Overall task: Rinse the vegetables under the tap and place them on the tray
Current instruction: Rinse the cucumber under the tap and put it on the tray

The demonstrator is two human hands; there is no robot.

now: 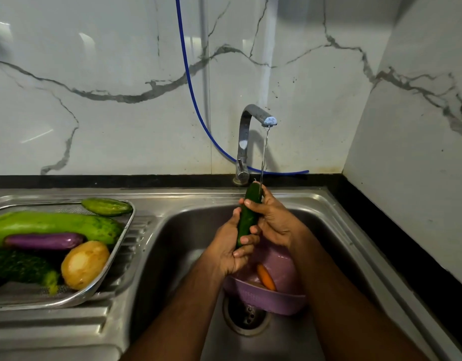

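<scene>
A dark green cucumber (pixel 248 217) stands nearly upright over the sink, its tip in the thin stream from the chrome tap (pixel 247 142). My left hand (pixel 231 252) grips its lower end and my right hand (pixel 273 222) wraps its upper half. Below my hands a purple basket (pixel 266 298) sits in the basin with an orange carrot (pixel 266 277) inside. On the left drainboard a metal mesh tray (pixel 99 282) holds a long light green gourd (pixel 55 225), a purple eggplant (pixel 43 241), a yellow potato (pixel 84 264), a small green gourd (pixel 107 206) and a dark bumpy gourd (pixel 24 268).
The steel sink basin (pixel 177 230) has its drain (pixel 247 317) just in front of the basket. A blue hose (pixel 191 82) hangs down the marble wall and runs behind the tap. A black counter edge (pixel 396 230) borders the sink on the right.
</scene>
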